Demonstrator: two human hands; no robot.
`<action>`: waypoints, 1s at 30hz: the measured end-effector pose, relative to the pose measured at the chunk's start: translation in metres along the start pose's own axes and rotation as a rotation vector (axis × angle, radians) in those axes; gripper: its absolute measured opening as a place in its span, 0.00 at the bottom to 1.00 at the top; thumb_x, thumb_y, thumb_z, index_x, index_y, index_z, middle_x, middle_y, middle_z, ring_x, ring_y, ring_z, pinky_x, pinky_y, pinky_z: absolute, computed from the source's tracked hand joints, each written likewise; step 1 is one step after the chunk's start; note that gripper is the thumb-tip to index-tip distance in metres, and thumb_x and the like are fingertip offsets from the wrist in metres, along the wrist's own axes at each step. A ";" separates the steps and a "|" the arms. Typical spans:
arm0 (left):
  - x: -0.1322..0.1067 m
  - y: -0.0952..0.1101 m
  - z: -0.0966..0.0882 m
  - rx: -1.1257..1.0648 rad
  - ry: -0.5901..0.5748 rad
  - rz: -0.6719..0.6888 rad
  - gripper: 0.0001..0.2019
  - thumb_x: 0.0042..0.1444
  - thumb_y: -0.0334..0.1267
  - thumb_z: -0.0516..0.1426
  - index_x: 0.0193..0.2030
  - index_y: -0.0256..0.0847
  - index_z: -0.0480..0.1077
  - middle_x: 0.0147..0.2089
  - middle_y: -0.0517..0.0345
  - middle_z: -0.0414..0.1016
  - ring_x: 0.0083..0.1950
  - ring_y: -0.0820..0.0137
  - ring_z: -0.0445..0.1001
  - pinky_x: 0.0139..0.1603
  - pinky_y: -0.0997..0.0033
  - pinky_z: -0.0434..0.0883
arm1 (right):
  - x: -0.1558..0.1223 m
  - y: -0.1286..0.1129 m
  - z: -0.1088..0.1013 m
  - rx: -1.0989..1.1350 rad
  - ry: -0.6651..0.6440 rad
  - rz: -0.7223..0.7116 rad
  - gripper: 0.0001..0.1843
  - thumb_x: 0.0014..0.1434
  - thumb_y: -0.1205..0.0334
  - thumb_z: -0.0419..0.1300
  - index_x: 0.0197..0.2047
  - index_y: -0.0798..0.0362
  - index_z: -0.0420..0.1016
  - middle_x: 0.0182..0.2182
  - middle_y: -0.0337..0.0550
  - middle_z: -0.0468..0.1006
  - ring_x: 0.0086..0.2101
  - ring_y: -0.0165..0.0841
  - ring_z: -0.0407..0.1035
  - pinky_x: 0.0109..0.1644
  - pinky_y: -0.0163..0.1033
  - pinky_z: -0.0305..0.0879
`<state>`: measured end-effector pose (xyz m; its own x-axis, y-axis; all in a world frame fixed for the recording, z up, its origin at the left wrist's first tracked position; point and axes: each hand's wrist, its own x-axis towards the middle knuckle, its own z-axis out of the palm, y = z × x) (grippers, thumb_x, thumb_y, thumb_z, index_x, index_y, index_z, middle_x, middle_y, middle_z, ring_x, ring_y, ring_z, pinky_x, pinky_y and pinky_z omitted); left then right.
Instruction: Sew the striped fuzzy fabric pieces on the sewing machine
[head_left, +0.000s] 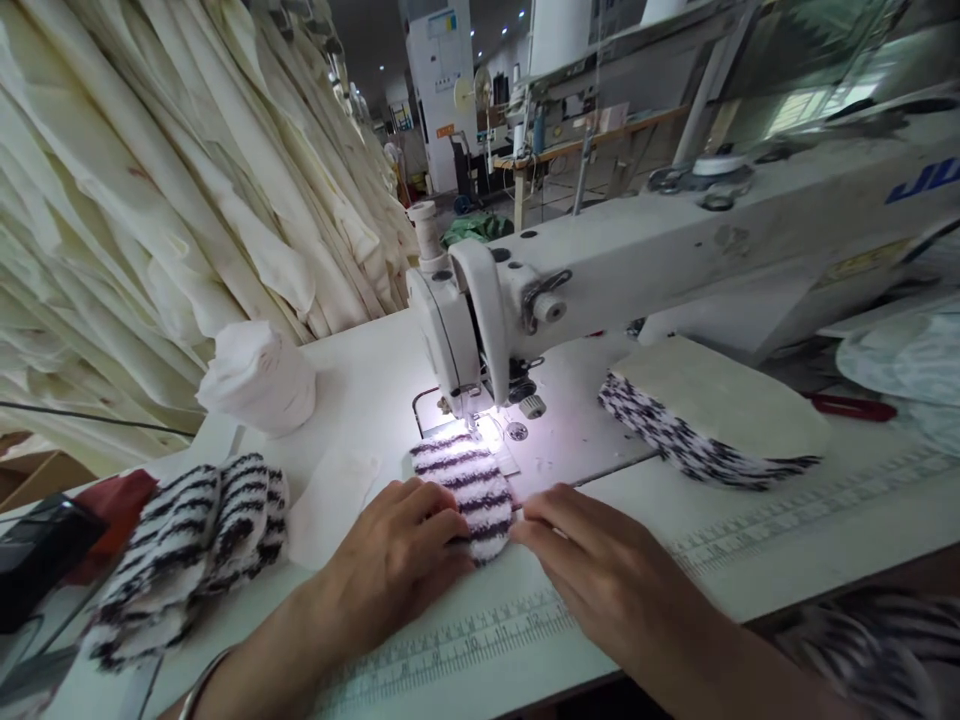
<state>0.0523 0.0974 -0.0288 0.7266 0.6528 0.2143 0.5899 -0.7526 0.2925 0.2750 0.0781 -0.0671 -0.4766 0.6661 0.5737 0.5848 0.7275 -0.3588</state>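
Note:
A fuzzy white piece of fabric with dark purple stripes [480,495] lies flat on the sewing machine bed, its far end under the lit presser foot [474,425]. My left hand [401,545] rests on the fabric's left side, fingers curled over its edge. At the right edge, my right hand [592,555] has thumb and fingers pinched together on the fabric's border. The fingertips partly hide what they grip. Above the fabric stands the white sewing machine head [450,320]. A loose thin white piece of material [330,505] lies just left of my left hand.
Folded striped fabric pieces [187,550] lie at left, near a white cloth-like roll [259,380]. A stack of cream-backed pieces [712,400] sits right, by a red-handled tool [851,407]. A printed ruler [472,640] runs along the front. Cream fabric [150,170] hangs behind.

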 end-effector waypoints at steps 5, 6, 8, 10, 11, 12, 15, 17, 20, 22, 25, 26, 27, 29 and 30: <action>0.000 -0.002 0.001 -0.089 0.020 -0.061 0.03 0.62 0.29 0.53 0.38 0.41 0.65 0.41 0.56 0.72 0.40 0.68 0.71 0.40 0.66 0.70 | -0.010 -0.010 0.005 0.006 0.106 0.001 0.18 0.58 0.82 0.48 0.42 0.59 0.74 0.32 0.44 0.70 0.34 0.32 0.65 0.35 0.37 0.66; 0.000 -0.002 0.001 -0.124 0.030 -0.077 0.03 0.62 0.29 0.53 0.37 0.40 0.65 0.40 0.56 0.71 0.40 0.68 0.71 0.40 0.67 0.70 | -0.010 -0.011 0.007 -0.005 0.108 0.000 0.18 0.59 0.82 0.48 0.44 0.59 0.74 0.32 0.44 0.70 0.34 0.32 0.65 0.35 0.38 0.66; 0.000 -0.003 0.000 -0.173 0.054 -0.103 0.03 0.62 0.29 0.53 0.37 0.40 0.64 0.40 0.56 0.71 0.40 0.69 0.71 0.40 0.68 0.70 | -0.011 -0.012 0.009 -0.035 0.090 -0.004 0.18 0.60 0.81 0.48 0.46 0.58 0.73 0.33 0.44 0.70 0.34 0.33 0.64 0.36 0.39 0.66; -0.001 -0.003 -0.001 -0.191 0.058 -0.122 0.04 0.62 0.29 0.52 0.37 0.40 0.64 0.39 0.56 0.71 0.39 0.70 0.71 0.40 0.68 0.70 | -0.012 -0.011 0.011 -0.071 0.068 -0.015 0.19 0.60 0.81 0.48 0.48 0.59 0.73 0.34 0.45 0.70 0.35 0.33 0.64 0.36 0.40 0.65; -0.001 -0.003 -0.001 -0.190 0.057 -0.129 0.04 0.62 0.29 0.52 0.37 0.40 0.64 0.39 0.56 0.71 0.39 0.70 0.71 0.40 0.68 0.70 | -0.013 -0.011 0.012 -0.086 0.055 -0.014 0.19 0.60 0.81 0.48 0.48 0.59 0.72 0.34 0.45 0.69 0.35 0.34 0.63 0.37 0.40 0.65; -0.001 -0.003 -0.002 -0.186 0.054 -0.132 0.04 0.62 0.29 0.52 0.37 0.41 0.64 0.39 0.56 0.71 0.39 0.70 0.71 0.40 0.68 0.70 | -0.014 -0.011 0.012 -0.101 0.046 -0.009 0.19 0.59 0.81 0.48 0.49 0.59 0.72 0.34 0.45 0.69 0.35 0.34 0.63 0.37 0.40 0.65; -0.001 -0.001 -0.002 -0.155 0.049 -0.115 0.03 0.61 0.29 0.53 0.37 0.40 0.65 0.40 0.56 0.71 0.40 0.70 0.71 0.41 0.66 0.70 | -0.018 -0.013 0.013 -0.114 0.015 0.037 0.20 0.59 0.80 0.47 0.48 0.57 0.73 0.34 0.44 0.69 0.34 0.34 0.63 0.35 0.40 0.64; 0.001 0.000 -0.001 -0.123 0.059 -0.068 0.03 0.60 0.29 0.55 0.38 0.40 0.66 0.41 0.56 0.72 0.40 0.69 0.71 0.43 0.64 0.70 | -0.022 -0.016 0.014 -0.111 0.001 0.069 0.19 0.59 0.79 0.47 0.48 0.57 0.73 0.34 0.45 0.68 0.35 0.34 0.63 0.35 0.40 0.64; 0.006 -0.001 0.002 -0.098 0.092 0.029 0.06 0.61 0.28 0.55 0.44 0.38 0.69 0.44 0.53 0.73 0.44 0.68 0.71 0.45 0.65 0.71 | -0.026 -0.019 0.016 -0.116 0.008 0.105 0.20 0.59 0.77 0.48 0.49 0.56 0.72 0.33 0.43 0.68 0.34 0.34 0.62 0.34 0.40 0.63; 0.010 -0.004 0.004 -0.095 0.085 0.106 0.09 0.62 0.27 0.54 0.48 0.37 0.69 0.47 0.51 0.73 0.48 0.68 0.70 0.48 0.66 0.71 | -0.026 -0.020 0.017 -0.118 0.034 0.117 0.19 0.60 0.77 0.47 0.48 0.55 0.73 0.31 0.42 0.67 0.32 0.33 0.62 0.33 0.40 0.62; 0.014 -0.009 0.007 -0.095 0.036 0.180 0.09 0.61 0.28 0.55 0.47 0.36 0.70 0.49 0.50 0.73 0.51 0.67 0.70 0.52 0.66 0.71 | -0.021 -0.021 0.014 -0.080 0.083 0.131 0.19 0.60 0.78 0.45 0.43 0.56 0.74 0.31 0.43 0.69 0.32 0.32 0.63 0.34 0.38 0.64; 0.015 -0.010 0.007 -0.098 0.029 0.184 0.08 0.61 0.28 0.55 0.47 0.36 0.70 0.49 0.50 0.73 0.52 0.67 0.70 0.53 0.66 0.70 | -0.018 -0.021 0.013 -0.084 0.102 0.121 0.19 0.60 0.78 0.45 0.44 0.57 0.74 0.33 0.44 0.71 0.34 0.32 0.64 0.37 0.38 0.65; 0.015 -0.011 0.007 -0.101 0.028 0.183 0.09 0.61 0.28 0.55 0.47 0.36 0.70 0.49 0.50 0.73 0.52 0.67 0.70 0.53 0.65 0.71 | -0.016 -0.021 0.012 -0.111 0.125 0.100 0.20 0.60 0.79 0.45 0.45 0.59 0.74 0.36 0.46 0.73 0.38 0.33 0.66 0.42 0.38 0.65; 0.015 -0.012 0.007 -0.106 0.032 0.184 0.09 0.61 0.28 0.55 0.48 0.37 0.70 0.49 0.50 0.73 0.52 0.66 0.70 0.52 0.65 0.71 | -0.013 -0.021 0.013 -0.225 0.164 0.048 0.21 0.60 0.79 0.44 0.49 0.61 0.73 0.44 0.47 0.75 0.47 0.35 0.66 0.51 0.39 0.62; 0.014 -0.012 0.007 -0.109 0.033 0.186 0.10 0.61 0.28 0.55 0.48 0.37 0.71 0.50 0.49 0.73 0.52 0.66 0.70 0.52 0.64 0.71 | -0.013 -0.021 0.014 -0.291 0.177 0.034 0.23 0.60 0.79 0.42 0.50 0.62 0.73 0.47 0.47 0.76 0.50 0.36 0.64 0.53 0.40 0.60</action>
<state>0.0577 0.1154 -0.0355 0.8064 0.5077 0.3035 0.4044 -0.8476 0.3434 0.2593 0.0563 -0.0775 -0.3476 0.6316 0.6929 0.7734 0.6110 -0.1689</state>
